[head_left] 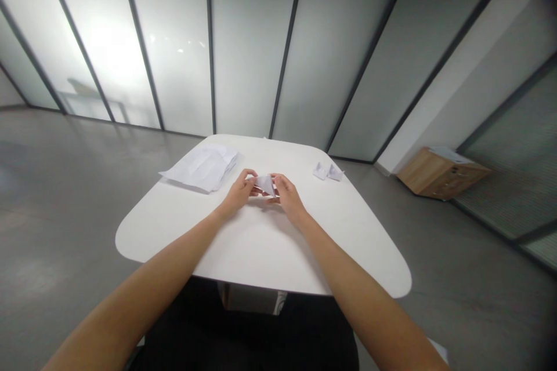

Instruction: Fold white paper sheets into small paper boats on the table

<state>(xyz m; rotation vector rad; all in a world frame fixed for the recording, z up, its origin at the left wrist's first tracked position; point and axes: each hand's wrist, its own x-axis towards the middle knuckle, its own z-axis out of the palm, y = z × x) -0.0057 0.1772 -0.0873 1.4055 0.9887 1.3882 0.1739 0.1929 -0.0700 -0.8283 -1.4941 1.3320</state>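
Note:
A small piece of folded white paper is held between my two hands, a little above the middle of the table. My left hand grips its left side, fingers closed on the edge. On the other side, my right hand pinches the right edge, with its lower fingers curled beneath. The paper has a pointed, roughly triangular shape; its far side is hidden.
The white table has rounded corners. A stack of white paper sheets lies at its far left. Two small folded paper pieces sit near the right edge. A wooden cabinet stands on the floor at right, by frosted glass panels.

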